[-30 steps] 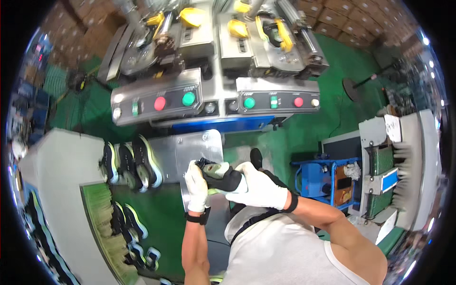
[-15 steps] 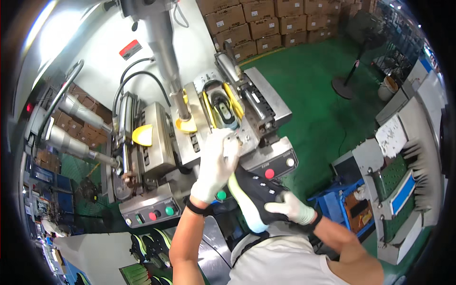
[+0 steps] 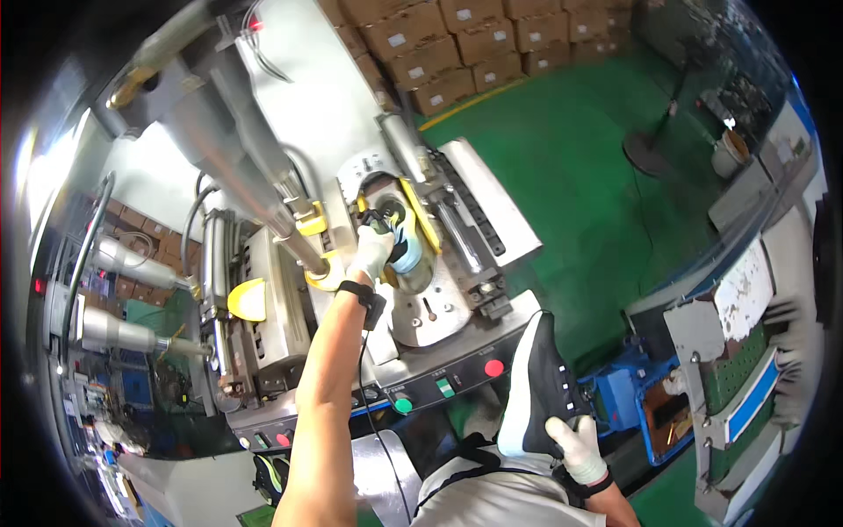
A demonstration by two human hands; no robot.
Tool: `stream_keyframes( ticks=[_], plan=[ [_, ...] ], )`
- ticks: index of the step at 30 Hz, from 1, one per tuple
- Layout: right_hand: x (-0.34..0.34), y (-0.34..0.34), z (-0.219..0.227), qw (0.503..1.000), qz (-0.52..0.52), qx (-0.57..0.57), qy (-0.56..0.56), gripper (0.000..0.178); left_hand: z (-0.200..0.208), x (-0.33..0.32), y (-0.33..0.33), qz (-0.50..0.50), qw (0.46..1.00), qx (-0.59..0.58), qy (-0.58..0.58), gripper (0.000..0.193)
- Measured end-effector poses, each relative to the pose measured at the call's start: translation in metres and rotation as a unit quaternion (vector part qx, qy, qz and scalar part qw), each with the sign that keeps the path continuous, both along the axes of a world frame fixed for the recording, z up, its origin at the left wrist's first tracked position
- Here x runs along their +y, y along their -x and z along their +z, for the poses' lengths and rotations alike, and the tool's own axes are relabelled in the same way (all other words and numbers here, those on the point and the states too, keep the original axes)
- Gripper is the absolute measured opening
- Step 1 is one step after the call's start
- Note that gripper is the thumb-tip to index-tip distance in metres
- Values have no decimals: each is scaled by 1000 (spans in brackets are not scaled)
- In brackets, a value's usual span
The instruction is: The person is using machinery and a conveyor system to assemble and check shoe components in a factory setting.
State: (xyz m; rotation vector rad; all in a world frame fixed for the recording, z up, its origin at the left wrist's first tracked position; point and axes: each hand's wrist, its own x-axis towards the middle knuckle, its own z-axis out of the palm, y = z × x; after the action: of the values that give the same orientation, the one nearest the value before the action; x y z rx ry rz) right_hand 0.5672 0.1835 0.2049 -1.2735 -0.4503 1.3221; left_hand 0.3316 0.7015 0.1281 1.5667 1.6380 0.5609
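Note:
My right hand (image 3: 580, 448), in a white glove, grips the heel end of a black shoe (image 3: 543, 386) with a pale sole. That shoe is held toe-up in front of the machine's right side. My left hand (image 3: 373, 252), also gloved, reaches into the metal press (image 3: 430, 312) and closes on a second shoe (image 3: 406, 241). This one is dark with a light blue and yellow-green sole, and it lies tilted on its side between the yellow pads (image 3: 421, 215). My left fingertips are partly hidden against its upper.
Left of my left hand, a steel press rod (image 3: 303, 250) comes down to a yellow pad. Red and green buttons line the front panel (image 3: 443, 386). A blue crate (image 3: 650, 422) and a brush-edged machine (image 3: 746, 386) stand at right. Cartons (image 3: 474, 39) are stacked behind.
My left hand has moved forward into the press and taken hold of the shoe there, which is now tilted. My right hand has shifted right and down with the black shoe.

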Motion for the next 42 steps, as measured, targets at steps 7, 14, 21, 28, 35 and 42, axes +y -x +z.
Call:
stream_keyframes(
  ticks=[7,14,21,28,35,42],
  plan=[
    [102,25,46,994,46,-90,-32,46,82,-162,103,8,970,-236,50,32],
    [399,57,14,951,293,-100,14,29,130,-404,210,78,948,-299,72,75],
    [531,161,-138,453,345,-813,-118,34,66,-637,271,352,913,-169,118,72],
    [647,-31,-162,630,332,-692,-121,58,-98,-715,281,542,836,-55,59,76],
    [339,235,-86,659,322,-603,-314,66,-152,-796,260,623,775,59,86,74],
    [79,324,-171,265,459,-837,-135,117,-155,-834,340,377,924,-57,20,82]
  ],
)
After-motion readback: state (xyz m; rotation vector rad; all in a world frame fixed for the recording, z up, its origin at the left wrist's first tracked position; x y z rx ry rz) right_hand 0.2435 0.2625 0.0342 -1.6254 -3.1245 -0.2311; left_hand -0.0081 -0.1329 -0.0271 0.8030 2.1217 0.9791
